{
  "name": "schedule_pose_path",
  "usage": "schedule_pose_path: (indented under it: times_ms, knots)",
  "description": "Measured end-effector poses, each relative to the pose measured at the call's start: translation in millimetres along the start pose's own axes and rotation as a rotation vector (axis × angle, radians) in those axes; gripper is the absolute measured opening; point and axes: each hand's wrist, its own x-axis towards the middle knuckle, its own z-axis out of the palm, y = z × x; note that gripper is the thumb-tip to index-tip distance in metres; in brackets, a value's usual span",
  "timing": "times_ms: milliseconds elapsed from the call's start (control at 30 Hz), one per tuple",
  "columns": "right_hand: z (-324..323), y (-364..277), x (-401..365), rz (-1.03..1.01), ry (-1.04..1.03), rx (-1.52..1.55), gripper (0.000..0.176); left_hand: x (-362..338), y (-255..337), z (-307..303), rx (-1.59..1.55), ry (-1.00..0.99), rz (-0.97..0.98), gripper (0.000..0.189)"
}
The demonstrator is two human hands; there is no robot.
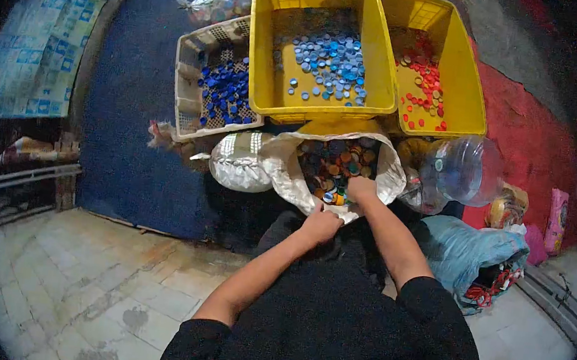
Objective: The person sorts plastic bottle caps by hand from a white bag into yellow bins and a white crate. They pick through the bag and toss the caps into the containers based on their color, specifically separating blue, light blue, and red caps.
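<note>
An open white sack (pixel 282 172) full of mixed-colour bottle caps (pixel 338 163) lies in front of me. My left hand (pixel 322 224) is closed on the sack's near rim. Inside the mouth of the sack, my right hand (pixel 362 190) reaches down among the caps, its fingertips hidden. Beyond the sack, a large yellow bin (pixel 267 58) holds light blue caps (pixel 333 59). Dark blue caps (pixel 229 91) lie in a white basket (pixel 188 99) on the left, and red caps (pixel 426 78) in a second yellow bin (pixel 468 93) on the right.
A tied silvery bag (pixel 238 161) sits left of the sack. Clear plastic bottles (pixel 469 169) stand to its right, with a light blue bag (pixel 459 258) nearer me. Another filled bag (pixel 226 1) lies behind the basket. Blue and red floor coverings extend beneath.
</note>
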Motion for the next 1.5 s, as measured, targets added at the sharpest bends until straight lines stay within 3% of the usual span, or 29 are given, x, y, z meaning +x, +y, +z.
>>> schedule_pose_path:
  times_ms: [67,100,200,267,367,433,567,633,667,700,767,800,833,900,933,967,1000,1033,1067,1100,1167,1200,1233,1300,1367,1400,1433,1500]
  knots:
    - [6,-9,19,-0.033,0.4,0.173,0.03,-10,-11,-2,-0.023,-0.134,0.036,0.039]
    - [7,-16,33,-0.042,0.437,0.181,0.028,-9,-19,-7,-0.021,-0.187,0.035,0.047]
    - [10,-36,54,0.009,0.272,0.118,0.026,-25,-49,-15,-0.222,-0.047,0.196,0.061]
    - [32,-45,81,0.087,0.139,0.097,0.029,-29,-61,-39,-0.277,-0.105,0.182,0.063]
    - [46,-49,87,0.104,0.223,0.069,0.026,-23,-90,-52,-0.335,-0.129,0.187,0.063]
    - [41,-46,76,0.084,0.166,0.085,0.023,-12,-105,-59,-0.431,-0.116,0.119,0.059]
    - [13,-35,23,0.109,0.183,0.346,0.038,22,-130,-50,-0.465,0.004,0.122,0.049]
    - [31,-29,4,0.094,0.524,0.686,0.043,48,-131,-52,-0.823,-0.076,-0.111,0.042]
    - [36,-28,-4,0.081,0.701,0.782,0.04,62,-130,-48,-0.827,-0.073,-0.106,0.042]
    - [42,-23,-15,0.079,0.701,0.768,0.04,77,-127,-43,-0.776,0.003,-0.18,0.039]
    - [32,-16,-51,0.243,0.442,1.265,0.035,105,-123,-24,-0.742,0.087,-0.254,0.038]
    - [61,-12,-43,0.127,0.582,1.573,0.028,119,-121,-12,-0.688,0.106,-0.346,0.039]
    - [54,-9,-61,0.143,0.453,1.969,0.024,131,-117,-5,-0.631,0.125,-0.44,0.041]
    - [57,1,-80,0.061,0.306,2.409,0.026,150,-101,-9,-0.57,0.027,-0.558,0.042]
    - [55,9,-87,0.062,0.3,2.395,0.026,168,-104,5,-0.524,-0.107,-0.586,0.042]
    - [53,19,-92,-0.05,0.159,2.407,0.028,184,-108,20,-0.477,-0.239,-0.612,0.041]
    - [47,29,-96,-0.159,0.015,2.408,0.03,197,-111,34,-0.493,-0.23,-0.616,0.041]
    - [34,38,-100,-0.156,0.007,2.389,0.03,208,-115,48,-0.444,-0.01,-0.589,0.041]
    - [16,44,-102,-0.082,0.045,2.002,0.028,214,-115,59,-0.392,0.206,-0.565,0.04]
    - [5,48,-99,-0.024,0.074,1.613,0.027,218,-116,68,-0.407,0.213,-0.58,0.04]
    - [-3,56,-76,-0.035,0.084,1.397,0.027,218,-116,73,-0.488,0.328,-0.652,0.04]
    - [-5,59,-62,-0.075,0.281,1.135,0.028,212,-112,74,-0.485,0.453,-0.595,0.038]
    - [-11,64,-46,-0.119,0.471,0.867,0.03,207,-110,67,-0.491,0.467,-0.613,0.038]
    - [-41,69,-22,-0.063,0.437,0.667,0.032,188,-106,56,-0.614,0.22,-0.84,0.03]
    - [-44,80,12,0.0,0.322,0.389,0.031,159,-105,51,-0.653,0.301,-0.825,0.027]
    - [-28,90,47,0.049,0.109,0.25,0.035,146,-102,51,-0.692,0.368,-0.786,0.023]
    - [-50,89,38,-0.079,-0.035,0.211,0.041,135,-97,51,-0.689,0.376,-0.801,0.023]
    - [-37,84,52,-0.263,0.588,0.311,0.048,126,-89,48,-0.826,0.712,-0.797,0.027]
